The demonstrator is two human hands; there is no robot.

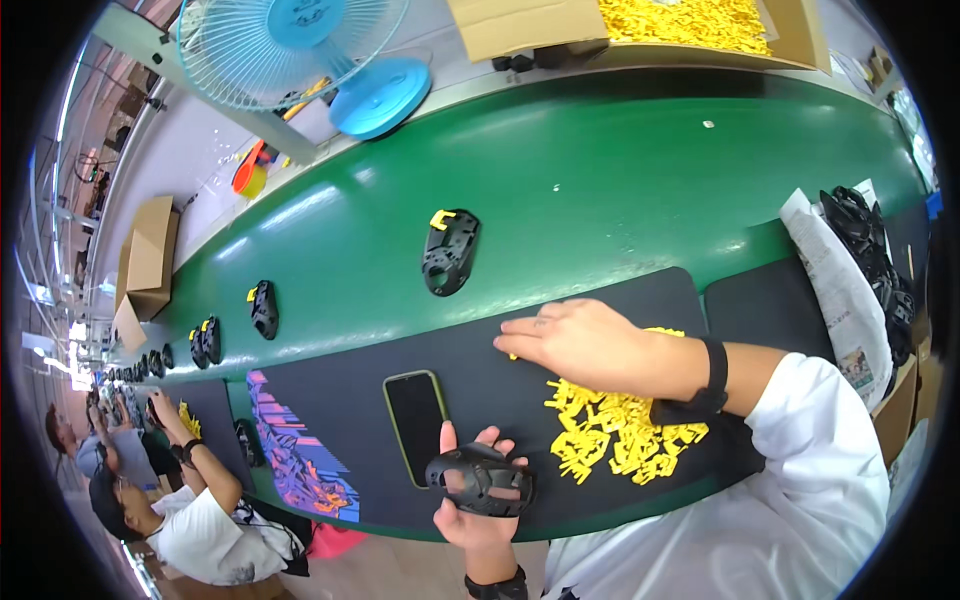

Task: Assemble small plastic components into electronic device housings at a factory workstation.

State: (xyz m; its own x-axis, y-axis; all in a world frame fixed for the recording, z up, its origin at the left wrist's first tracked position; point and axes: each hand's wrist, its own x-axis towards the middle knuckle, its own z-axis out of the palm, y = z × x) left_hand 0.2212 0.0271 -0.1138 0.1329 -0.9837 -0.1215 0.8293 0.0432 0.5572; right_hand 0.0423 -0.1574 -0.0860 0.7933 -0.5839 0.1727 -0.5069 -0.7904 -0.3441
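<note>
Fingers of the left hand (478, 527) curl round a black shell (482, 480) by the near edge of a dark mat (500, 385); the shell looks light, stiff and slightly slippery, best held by its sides; the right hand (590, 342) bends over heaped yellow pieces (630, 435), its grip unclear; a phone (417, 420) lies leftward; beyond, another shell (450, 258) rests on the green surface (600, 190).

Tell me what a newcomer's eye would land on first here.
Probably the heap of small bright yellow plastic pieces on the black mat, by the right hand. Next, the curved black plastic shell in the upturned left hand, by the mat's near edge. Then the blue round-based fan at upper left, beyond the glossy green surface.
</note>
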